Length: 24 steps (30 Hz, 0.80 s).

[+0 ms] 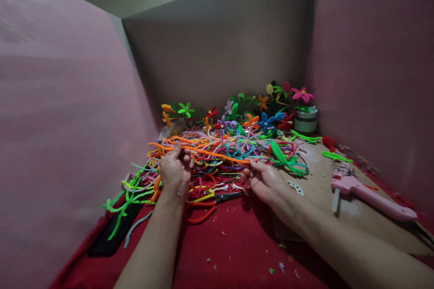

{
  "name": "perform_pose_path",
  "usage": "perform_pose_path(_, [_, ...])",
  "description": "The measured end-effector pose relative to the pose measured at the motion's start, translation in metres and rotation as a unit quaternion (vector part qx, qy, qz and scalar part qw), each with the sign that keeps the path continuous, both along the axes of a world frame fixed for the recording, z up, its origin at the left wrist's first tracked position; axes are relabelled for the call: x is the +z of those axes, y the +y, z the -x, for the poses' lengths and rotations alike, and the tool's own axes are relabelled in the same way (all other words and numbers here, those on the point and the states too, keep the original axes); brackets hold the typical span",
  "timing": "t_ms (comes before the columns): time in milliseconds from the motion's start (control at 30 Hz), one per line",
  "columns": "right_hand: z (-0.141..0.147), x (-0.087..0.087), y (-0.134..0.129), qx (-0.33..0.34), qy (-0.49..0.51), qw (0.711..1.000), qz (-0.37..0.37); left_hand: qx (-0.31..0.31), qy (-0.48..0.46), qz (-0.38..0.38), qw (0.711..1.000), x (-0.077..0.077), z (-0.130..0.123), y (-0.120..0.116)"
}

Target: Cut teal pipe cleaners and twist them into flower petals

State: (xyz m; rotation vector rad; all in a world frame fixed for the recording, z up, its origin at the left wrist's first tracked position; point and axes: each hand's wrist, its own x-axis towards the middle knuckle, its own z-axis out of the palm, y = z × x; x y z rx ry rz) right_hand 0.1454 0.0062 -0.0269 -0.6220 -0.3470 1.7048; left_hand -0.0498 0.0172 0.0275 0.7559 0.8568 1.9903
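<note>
An orange pipe cleaner (217, 154) stretches between my two hands, above a tangled heap of colourful pipe cleaners (233, 142). My left hand (175, 169) pinches it between thumb and fingers, and its left end sticks out past the thumb. At the other end, my right hand (262, 178) grips the tip with thumb and forefinger. Below and between the hands lie scissors (201, 212) with red handles and dark blades, partly covered by pipe cleaners. Several bright green pipe cleaners (127, 201) spill off the heap on the left.
Pipe-cleaner flowers (266, 122) stand along the back by a round container (305, 120). A pink glue gun (369, 196) rests on a brown board (315, 162) at right. A black flat object (115, 230) lies at left on the red cloth (233, 244). Pink walls (68, 122) rise on both sides.
</note>
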Motion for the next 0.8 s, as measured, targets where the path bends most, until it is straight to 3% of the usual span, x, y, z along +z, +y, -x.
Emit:
perform_pose_path(100, [0.002, 0.002, -0.002, 0.024, 0.013, 0.998, 0.054, 0.008, 0.007, -0.006, 1.000, 0.004, 0.002, -0.001])
perform_pose_path(233, [0.002, 0.000, -0.001, 0.037, 0.015, 0.997, 0.062, 0.009, 0.022, -0.013, 1.000, 0.017, 0.009, 0.000])
perform_pose_path(400, [0.003, -0.006, -0.002, 0.041, -0.019, 0.998, 0.045, 0.065, 0.015, -0.011, 0.998, 0.043, 0.045, 0.006])
perform_pose_path(500, [0.006, -0.008, -0.009, 0.061, -0.114, 0.991, -0.035, 0.102, 0.044, 0.021, 0.994, 0.053, 0.071, 0.014])
perform_pose_path(567, [0.008, -0.010, -0.016, 0.082, -0.245, 0.959, -0.117, 0.115, 0.069, 0.044, 0.990, 0.054, 0.086, 0.021])
perform_pose_path(633, [0.011, -0.010, -0.024, 0.106, -0.386, 0.902, -0.160, 0.129, 0.104, 0.070, 0.984, 0.050, 0.097, 0.029])
perform_pose_path(733, [0.011, -0.012, -0.035, 0.070, -0.546, 0.779, -0.300, 0.142, 0.195, 0.124, 0.963, 0.039, 0.113, 0.040])
perform_pose_path(800, [0.010, -0.015, -0.041, 0.071, -0.589, 0.703, -0.392, 0.139, 0.278, 0.166, 0.936, 0.032, 0.125, 0.043])
